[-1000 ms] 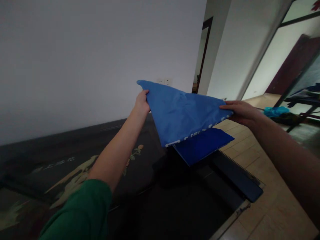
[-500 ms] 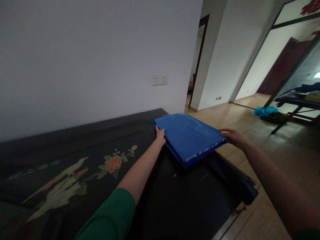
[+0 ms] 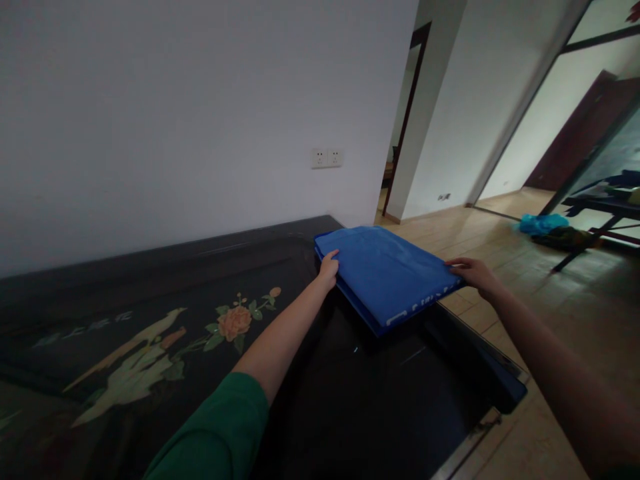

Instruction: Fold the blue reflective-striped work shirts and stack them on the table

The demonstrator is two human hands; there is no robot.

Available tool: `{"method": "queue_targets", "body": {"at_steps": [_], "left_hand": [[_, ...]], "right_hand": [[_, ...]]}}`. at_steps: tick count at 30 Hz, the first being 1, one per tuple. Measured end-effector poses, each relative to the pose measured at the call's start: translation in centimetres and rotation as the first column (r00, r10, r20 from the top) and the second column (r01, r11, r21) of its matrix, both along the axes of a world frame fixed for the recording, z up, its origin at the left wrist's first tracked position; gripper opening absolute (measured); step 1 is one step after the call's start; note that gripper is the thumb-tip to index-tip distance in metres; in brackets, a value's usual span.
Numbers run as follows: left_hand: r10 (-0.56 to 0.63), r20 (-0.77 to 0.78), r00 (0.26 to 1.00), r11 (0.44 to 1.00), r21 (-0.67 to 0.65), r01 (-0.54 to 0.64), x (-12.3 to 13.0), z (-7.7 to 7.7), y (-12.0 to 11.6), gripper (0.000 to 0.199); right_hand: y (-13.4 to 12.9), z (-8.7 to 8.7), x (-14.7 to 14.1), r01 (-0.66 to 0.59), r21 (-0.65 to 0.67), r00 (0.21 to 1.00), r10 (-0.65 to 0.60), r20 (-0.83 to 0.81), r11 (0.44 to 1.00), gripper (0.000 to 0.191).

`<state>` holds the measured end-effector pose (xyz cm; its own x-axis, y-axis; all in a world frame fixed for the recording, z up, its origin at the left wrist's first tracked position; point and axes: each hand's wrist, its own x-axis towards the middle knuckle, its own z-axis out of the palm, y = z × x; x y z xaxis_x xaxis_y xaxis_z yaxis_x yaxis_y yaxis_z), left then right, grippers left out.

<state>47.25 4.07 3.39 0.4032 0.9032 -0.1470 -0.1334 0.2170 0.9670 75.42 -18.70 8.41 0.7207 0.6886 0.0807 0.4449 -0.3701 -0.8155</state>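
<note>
A flat blue folded fabric bundle (image 3: 385, 273) with fairly straight edges lies at the far right end of a glossy black table (image 3: 320, 400). White marks, too blurred to read, run along its near right edge. My left hand (image 3: 329, 269) grips its left edge, thumb on top and fingers hidden below. At the opposite edge, my right hand (image 3: 473, 273) pinches the right corner, fingers over the top. Layers show along the near left side.
The tabletop carries a painted bird (image 3: 130, 373) and a flower (image 3: 235, 323). Behind it rises a white wall with sockets (image 3: 327, 158). A blue plastic bag (image 3: 543, 224) lies on the floor at right, near a dark table (image 3: 600, 207).
The view has shifted slightly, moving the scene a little to the right in the picture. Both hands keep their hold on the bundle, whose right side sits slightly flatter.
</note>
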Motion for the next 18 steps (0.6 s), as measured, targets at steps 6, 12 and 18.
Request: {"method": "queue_targets", "body": {"at_steps": [6, 12, 18], "left_hand": [[-0.019, -0.141, 0.99, 0.988, 0.151, 0.04, -1.3, 0.0, -0.3, 0.065], [0.039, -0.319, 0.947, 0.939, 0.336, 0.075, -1.7, -0.5, -1.8, 0.048], [0.061, -0.446, 0.893, 0.889, 0.431, 0.154, -1.8, -0.1, -1.4, 0.046]], "right_hand": [[-0.9, -0.4, -3.4, 0.018, -0.044, 0.761, 0.015, 0.649, 0.999, 0.033], [-0.9, -4.5, -10.0, -0.072, -0.139, 0.543, 0.156, 0.825, 0.988, 0.045], [0.0, -6.4, -10.1, -0.118, -0.168, 0.529, 0.205, 0.824, 0.979, 0.051]]}}
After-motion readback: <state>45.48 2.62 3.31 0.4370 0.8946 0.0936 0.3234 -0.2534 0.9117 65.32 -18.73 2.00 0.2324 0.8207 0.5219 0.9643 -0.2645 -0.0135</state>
